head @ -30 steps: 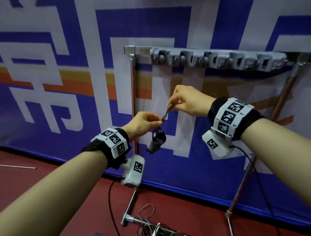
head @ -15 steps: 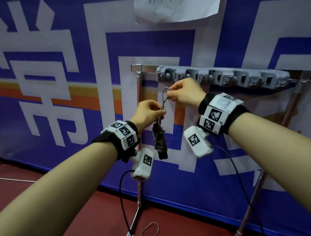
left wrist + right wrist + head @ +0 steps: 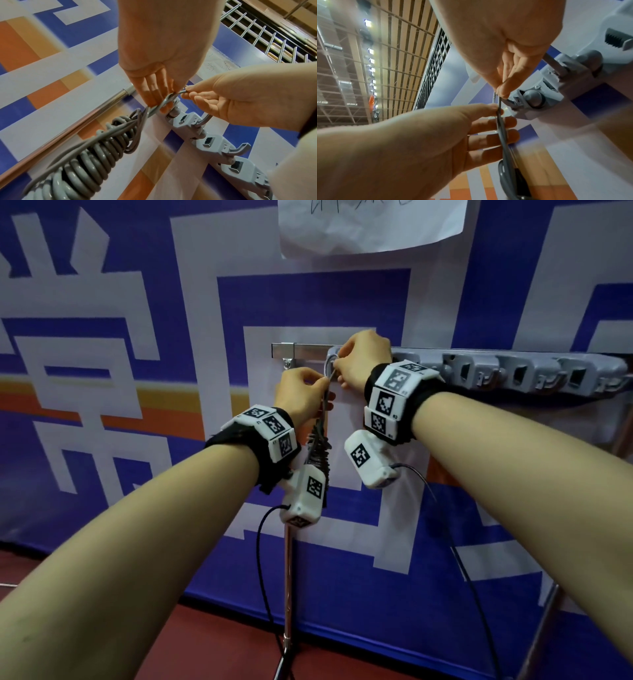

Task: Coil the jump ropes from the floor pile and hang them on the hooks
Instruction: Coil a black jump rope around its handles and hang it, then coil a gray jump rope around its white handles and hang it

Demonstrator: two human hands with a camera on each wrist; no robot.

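Hanging is the step in hand: the coiled jump rope (image 3: 318,453) dangles below both hands. The left hand (image 3: 301,395) pinches its gathered strands, while the right hand (image 3: 359,361), at one o'clock from it, pinches the free loop (image 3: 169,98) just beside the endmost hook (image 3: 524,100) of the hook rack (image 3: 513,374). Next, I judge, the loop must slip over that hook before either pinch lets go.

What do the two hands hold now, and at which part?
Both hold the coiled rope by its free loop: the right hand pinches the loop's top, the left hand just below.
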